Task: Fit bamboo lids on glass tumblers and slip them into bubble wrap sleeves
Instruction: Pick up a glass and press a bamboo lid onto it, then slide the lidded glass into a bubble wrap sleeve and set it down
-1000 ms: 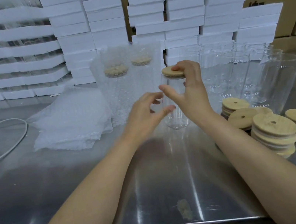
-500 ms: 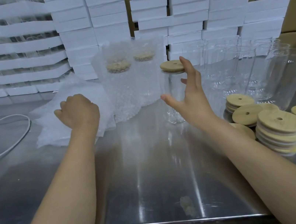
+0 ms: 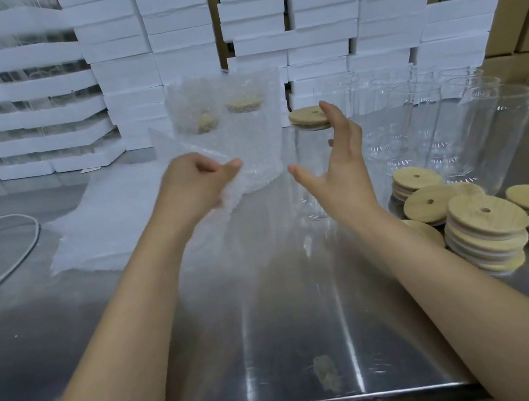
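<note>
A clear glass tumbler (image 3: 305,173) stands upright at the table's middle with a bamboo lid (image 3: 308,118) on its mouth. My right hand (image 3: 337,164) is spread beside it, fingers straight, fingertips near the lid's right edge. My left hand (image 3: 196,181) pinches a bubble wrap sleeve (image 3: 186,150), lifted off the table left of the tumbler. Behind it stand two tumblers wrapped in sleeves (image 3: 238,128), their lids showing through.
A stack of flat bubble wrap sleeves (image 3: 97,223) lies at the left, a white cable (image 3: 5,255) beyond it. Bare tumblers (image 3: 445,123) crowd the right, with stacked bamboo lids (image 3: 485,227) in front. White foam boxes (image 3: 182,40) line the back.
My left hand moved from the tumbler to the sleeve stack, then rose toward the middle with one sleeve pinched. My right hand let go of the lid and spread open.
</note>
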`<state>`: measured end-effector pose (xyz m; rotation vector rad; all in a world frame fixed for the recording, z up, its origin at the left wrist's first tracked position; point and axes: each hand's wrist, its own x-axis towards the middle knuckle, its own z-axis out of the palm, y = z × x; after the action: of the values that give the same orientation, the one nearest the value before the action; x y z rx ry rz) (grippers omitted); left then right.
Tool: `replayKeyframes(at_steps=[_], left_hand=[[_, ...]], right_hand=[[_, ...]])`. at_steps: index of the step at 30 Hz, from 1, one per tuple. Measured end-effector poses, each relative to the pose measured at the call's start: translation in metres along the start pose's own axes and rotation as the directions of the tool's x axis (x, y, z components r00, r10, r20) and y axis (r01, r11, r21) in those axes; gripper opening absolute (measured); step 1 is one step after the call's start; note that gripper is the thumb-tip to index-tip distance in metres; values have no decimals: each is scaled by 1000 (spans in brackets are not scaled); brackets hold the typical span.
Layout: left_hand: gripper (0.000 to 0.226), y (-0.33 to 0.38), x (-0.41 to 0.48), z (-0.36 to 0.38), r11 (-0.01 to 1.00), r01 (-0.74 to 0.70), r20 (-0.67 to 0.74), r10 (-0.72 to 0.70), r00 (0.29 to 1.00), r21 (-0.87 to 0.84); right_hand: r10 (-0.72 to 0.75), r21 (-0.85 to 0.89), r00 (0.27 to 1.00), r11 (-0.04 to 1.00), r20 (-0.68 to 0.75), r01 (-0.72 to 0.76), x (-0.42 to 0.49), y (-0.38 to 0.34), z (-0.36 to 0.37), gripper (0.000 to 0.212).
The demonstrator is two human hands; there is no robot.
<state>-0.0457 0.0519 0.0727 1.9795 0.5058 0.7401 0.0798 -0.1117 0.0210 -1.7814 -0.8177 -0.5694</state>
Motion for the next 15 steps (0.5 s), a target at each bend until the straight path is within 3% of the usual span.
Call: replayKeyframes(at_steps=[2,4,8,13,15], left_hand=[[24,1,-6,14,981,89,257,-43,965,-172],[27,-6,-8,24,982,135,424,-65,903,-135],[24,-22,-6,34,986,-71,429,-2,903,152],[49,-29,-12,48,944,-140,439,-5,898,297],[47,-32,-14,53,894,-200,453,-4,892,402]], right_hand=[[9,-3,1000,1000,-8,-9,1,-1,-2,88],[13,-19,1000,1000,-21,-13,1,-2,-3,88],[18,-42,999,999,-37,-20,2,-1,-6,87],[56,6,996,998,-65,-56,5,0,-12,87],[66,24,995,998,-75,-64,6,-1,-14,87]])
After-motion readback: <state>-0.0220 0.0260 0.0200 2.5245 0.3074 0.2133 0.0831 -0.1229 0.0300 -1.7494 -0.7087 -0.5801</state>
